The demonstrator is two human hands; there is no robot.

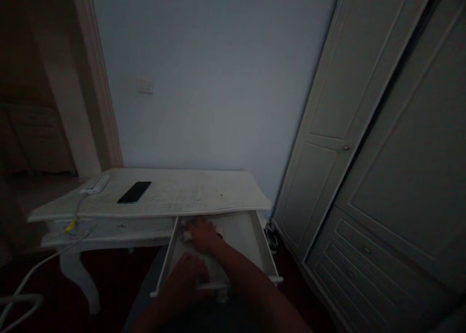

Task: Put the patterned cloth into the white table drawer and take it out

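Observation:
A white drawer (242, 241) is pulled out from under a white table (189, 187). My right hand (200, 233) reaches into its back left part, fingers bent over a pale crumpled cloth (187, 235) that shows at the hand's left side. Whether it is fabric or paper is hard to tell in the dim light. Just right of that hand a small dark object (219, 236) is partly visible. My left hand (190, 269) is lower, over the drawer's front left part near the front panel. Its fingers are blurred, and their grip is unclear.
On the tabletop are a dark phone (134, 192) and a white power strip (96, 183). A white cable (40, 264) with a yellow tag (70, 226) hangs at the left. A tall wardrobe (327, 129) stands right; dark items (271, 238) lie beside the table.

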